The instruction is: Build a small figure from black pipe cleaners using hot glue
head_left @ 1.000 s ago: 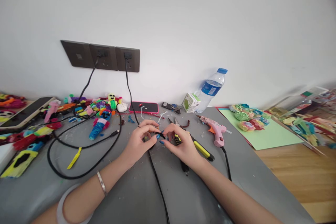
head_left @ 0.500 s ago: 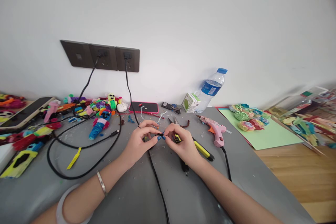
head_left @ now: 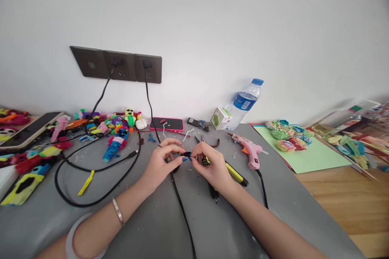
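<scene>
Above the grey bench (head_left: 142,226), the left hand (head_left: 161,164) and right hand (head_left: 212,166) pinch a small black piece (head_left: 187,154) between their fingertips; it shows fuller than half a second ago, when it looked thin, suggesting that it is being turned or shaped.

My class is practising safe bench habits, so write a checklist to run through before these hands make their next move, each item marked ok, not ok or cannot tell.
1. Small black piece secured: ok, pinched in the fingers of the left hand and right hand.
2. Pink glue gun apart from both hands: ok, lying to their right.
3. Glue gun cool: cannot tell, nothing visible shows its heat.
4. Yellow-and-black tool handle fully visible: not ok, the right hand hides part.
5. Black cable not touching the left hand: cannot tell, it passes behind the fingers.
6. Water bottle capped: ok.
</scene>
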Demonstrator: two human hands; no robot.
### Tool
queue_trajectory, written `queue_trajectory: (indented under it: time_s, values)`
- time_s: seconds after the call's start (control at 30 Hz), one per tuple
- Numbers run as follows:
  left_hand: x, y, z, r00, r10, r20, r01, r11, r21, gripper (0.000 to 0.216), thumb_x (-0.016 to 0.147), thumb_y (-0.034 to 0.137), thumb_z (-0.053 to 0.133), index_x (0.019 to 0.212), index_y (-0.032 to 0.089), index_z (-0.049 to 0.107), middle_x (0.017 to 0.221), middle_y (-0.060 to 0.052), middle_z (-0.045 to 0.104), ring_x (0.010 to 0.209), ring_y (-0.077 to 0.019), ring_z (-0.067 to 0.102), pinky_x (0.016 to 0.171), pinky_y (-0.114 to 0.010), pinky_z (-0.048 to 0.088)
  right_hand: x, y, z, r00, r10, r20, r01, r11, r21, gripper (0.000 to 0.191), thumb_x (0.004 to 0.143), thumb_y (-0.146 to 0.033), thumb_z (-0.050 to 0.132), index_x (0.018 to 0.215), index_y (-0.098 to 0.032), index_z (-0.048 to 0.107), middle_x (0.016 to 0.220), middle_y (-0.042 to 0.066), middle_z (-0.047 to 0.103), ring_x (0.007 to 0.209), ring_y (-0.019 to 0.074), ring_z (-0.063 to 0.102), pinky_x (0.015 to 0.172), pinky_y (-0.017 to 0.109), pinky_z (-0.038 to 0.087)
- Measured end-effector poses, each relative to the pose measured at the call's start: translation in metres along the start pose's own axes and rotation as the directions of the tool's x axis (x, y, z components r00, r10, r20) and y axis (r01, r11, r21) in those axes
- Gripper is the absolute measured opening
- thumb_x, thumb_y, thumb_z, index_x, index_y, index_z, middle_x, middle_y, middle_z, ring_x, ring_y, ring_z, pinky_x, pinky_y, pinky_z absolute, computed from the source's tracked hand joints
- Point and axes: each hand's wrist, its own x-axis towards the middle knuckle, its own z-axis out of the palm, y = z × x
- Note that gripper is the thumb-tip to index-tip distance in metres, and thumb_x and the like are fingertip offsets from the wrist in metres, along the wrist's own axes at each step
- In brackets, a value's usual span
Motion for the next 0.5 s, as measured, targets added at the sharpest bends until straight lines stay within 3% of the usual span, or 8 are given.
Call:
queue_trajectory:
  time_s: [0.27,0.5]
  values:
    - [-0.0004,-0.0018,-0.0007,0.999,0.046,0.002,-0.046,0.998,0.035,0.012,0.081,0.020,0.067,0.088,0.021,0.077,0.114,-0.009,0.063,0.098,-0.0209,0.065,0.071,-0.027,0.050,-0.0013,-0.0005,0.0005,1.000,-0.007,0.025,0.006,1.000,0.011,0.018,0.089,-0.005,0.055,0.087,-0.023,0.053,0.080,0.000,0.056,0.067,0.0133,0.050,0.061,0.025,0.040]
    - [-0.0003,-0.0030,-0.0031,0.983,0.185,-0.002,-0.183,0.974,0.135,0.015,0.085,0.014,0.066,0.090,0.023,0.076,0.110,-0.007,0.065,0.101,-0.0206,0.065,0.071,-0.026,0.052,-0.0013,-0.0019,-0.0002,0.999,0.005,0.046,-0.005,1.000,0.000,0.016,0.090,-0.006,0.054,0.089,-0.022,0.054,0.081,0.000,0.058,0.066,0.0134,0.051,0.062,0.025,0.041]
